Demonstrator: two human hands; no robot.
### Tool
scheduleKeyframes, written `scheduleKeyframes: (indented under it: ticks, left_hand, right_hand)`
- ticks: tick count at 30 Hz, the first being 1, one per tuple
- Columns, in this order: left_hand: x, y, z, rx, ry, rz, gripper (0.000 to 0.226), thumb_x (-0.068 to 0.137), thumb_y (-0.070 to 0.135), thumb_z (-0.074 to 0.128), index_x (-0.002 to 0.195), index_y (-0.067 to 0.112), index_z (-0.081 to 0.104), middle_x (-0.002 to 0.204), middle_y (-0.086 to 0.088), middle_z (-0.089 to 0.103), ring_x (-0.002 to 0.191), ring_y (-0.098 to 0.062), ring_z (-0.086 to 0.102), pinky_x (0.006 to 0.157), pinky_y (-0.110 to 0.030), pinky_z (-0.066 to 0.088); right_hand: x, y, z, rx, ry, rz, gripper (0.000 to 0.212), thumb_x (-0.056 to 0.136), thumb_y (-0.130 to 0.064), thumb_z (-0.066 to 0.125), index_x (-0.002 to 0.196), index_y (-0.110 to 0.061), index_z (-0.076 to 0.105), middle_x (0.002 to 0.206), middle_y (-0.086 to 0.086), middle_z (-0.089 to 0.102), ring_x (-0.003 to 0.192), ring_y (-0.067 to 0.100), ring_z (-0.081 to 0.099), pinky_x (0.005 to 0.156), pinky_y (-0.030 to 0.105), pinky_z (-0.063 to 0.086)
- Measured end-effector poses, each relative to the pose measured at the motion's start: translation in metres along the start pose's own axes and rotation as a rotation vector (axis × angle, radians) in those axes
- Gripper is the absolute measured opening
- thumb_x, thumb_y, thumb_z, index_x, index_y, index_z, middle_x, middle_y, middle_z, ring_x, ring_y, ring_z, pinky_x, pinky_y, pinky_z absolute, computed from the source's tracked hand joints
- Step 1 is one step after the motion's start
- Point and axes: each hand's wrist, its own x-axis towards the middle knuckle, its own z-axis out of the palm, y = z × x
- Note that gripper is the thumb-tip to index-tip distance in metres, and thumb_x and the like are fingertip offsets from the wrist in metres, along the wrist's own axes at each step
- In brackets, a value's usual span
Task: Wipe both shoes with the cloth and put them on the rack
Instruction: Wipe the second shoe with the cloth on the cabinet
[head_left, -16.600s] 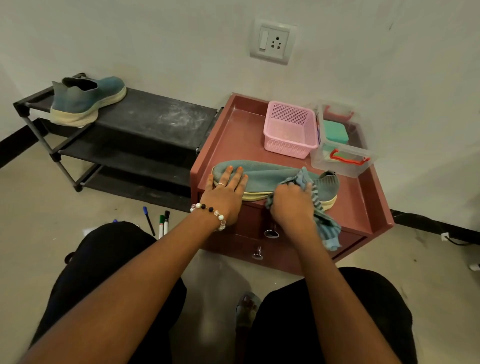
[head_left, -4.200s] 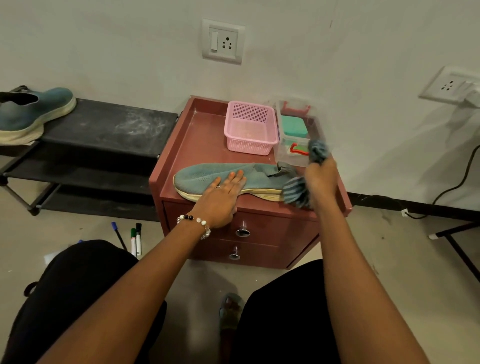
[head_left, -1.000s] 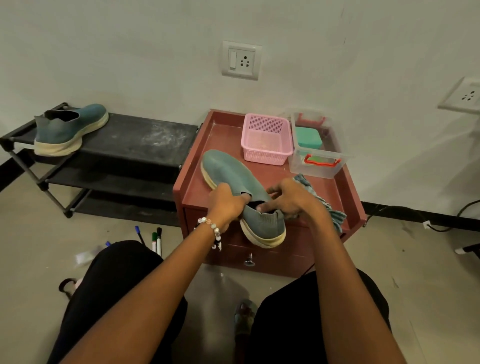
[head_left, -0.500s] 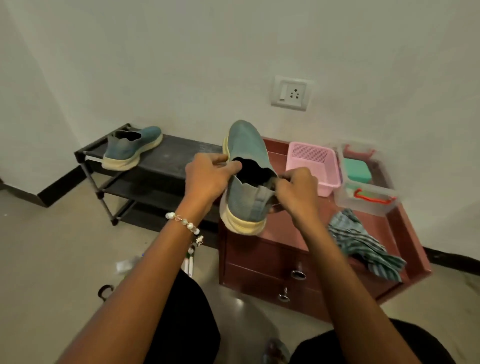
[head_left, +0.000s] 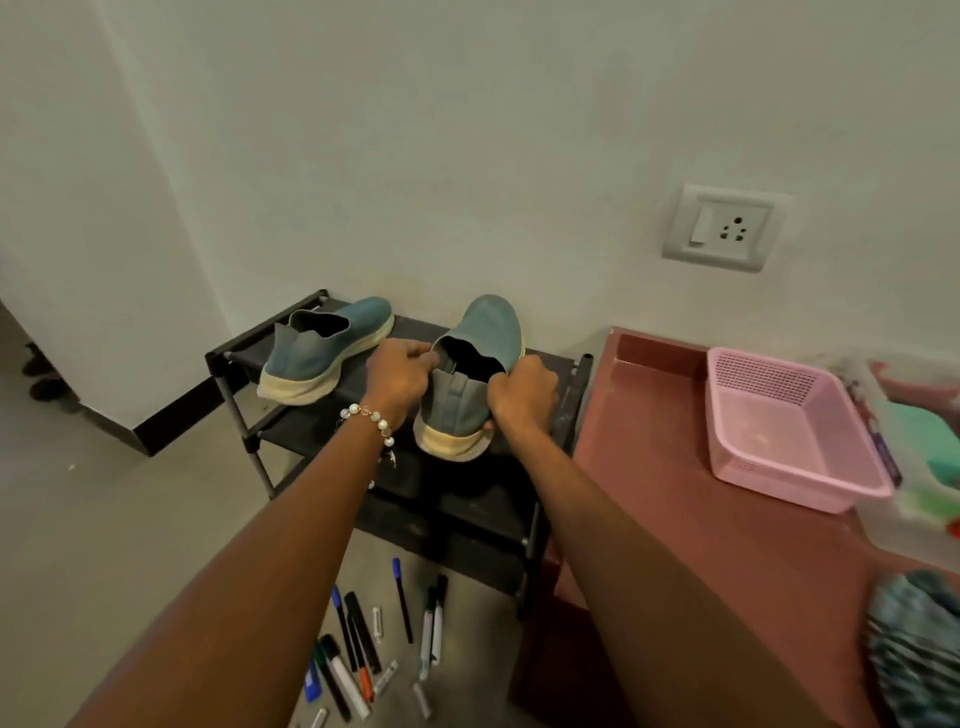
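Pale plaster wall and grey floor frame a black metal shoe rack (head_left: 524, 525) standing just beside a reddish-brown wooden desk (head_left: 670, 493). On the rack's top shelf, toward its left end, sits one teal knit slip-on shoe with a cream sole (head_left: 322, 353), resting flat. The second teal knit shoe (head_left: 480, 374) is at the right end of the same shelf, heel toward the camera and toe toward the wall. The left hand (head_left: 397, 379) pinches the collar on one side and the right hand (head_left: 519, 397) curls around the other side near the heel, so each grip is closed on this shoe. Whether its sole already bears fully on the shelf I cannot tell; the heel seems to overhang the front edge.

The striped blue-grey cloth (head_left: 914, 654) lies let go on the desk, near a pink plastic basket (head_left: 779, 441). Judging from that, wiping looks finished, and what remains is seating this shoe and releasing it. Loose marker pens (head_left: 363, 644) scatter the floor below.
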Motion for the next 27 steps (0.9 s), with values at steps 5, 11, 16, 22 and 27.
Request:
scheduleKeyframes:
  ticks: [5,11,16,22,27]
  left_hand:
    - [0.026,-0.028,0.019,-0.077,-0.006,-0.036,0.023,0.095,0.018,0.053,0.097,0.008,0.074,0.097,-0.008,0.072,0.098,-0.024,0.065,0.090,-0.040,0.052]
    - [0.022,-0.034,0.000,-0.099,-0.086,-0.002,0.031,0.098,0.024,0.050,0.088,0.002,0.068,0.079,-0.009,0.066,0.072,-0.017,0.062,0.070,-0.032,0.051]
    - [0.010,-0.026,-0.070,-0.134,0.124,0.110,0.017,0.098,0.021,0.051,0.104,0.013,0.065,0.079,-0.009,0.070,0.069,-0.020,0.069,0.065,-0.031,0.059]
    - [0.023,-0.064,-0.147,0.140,0.448,0.030,0.034,0.089,0.029,0.063,0.119,0.013,0.062,0.094,-0.004,0.071,0.093,-0.023,0.067,0.085,-0.035,0.053]
    - [0.043,-0.091,-0.153,0.419,-0.007,0.050,0.110,0.074,0.033,0.080,0.153,0.020,0.004,0.147,-0.017,0.038,0.131,-0.033,0.043,0.107,-0.043,0.038]
  right_hand:
    - [0.018,0.006,0.021,-0.010,0.043,0.037,0.025,0.092,-0.010,0.047,0.111,0.004,0.057,0.113,0.021,0.059,0.102,0.037,0.059,0.075,0.037,0.051]
    - [0.014,-0.001,0.016,-0.072,0.041,-0.023,0.035,0.099,-0.028,0.044,0.108,0.001,0.060,0.110,0.020,0.062,0.100,0.036,0.060,0.070,0.033,0.044]
    - [0.000,-0.043,0.026,0.131,0.118,-0.395,0.034,0.097,-0.022,0.045,0.079,-0.004,0.067,0.077,0.009,0.069,0.077,0.026,0.064,0.069,0.038,0.050]
    - [-0.015,-0.092,0.112,0.238,-0.281,-0.350,0.020,0.095,-0.022,0.053,0.101,-0.011,0.068,0.104,0.011,0.069,0.103,0.027,0.063,0.093,0.037,0.050]
    - [-0.004,-0.088,0.160,0.089,-0.537,-0.342,0.063,0.094,-0.007,0.047,0.150,-0.023,0.024,0.134,0.015,0.050,0.106,0.022,0.054,0.082,0.028,0.043]
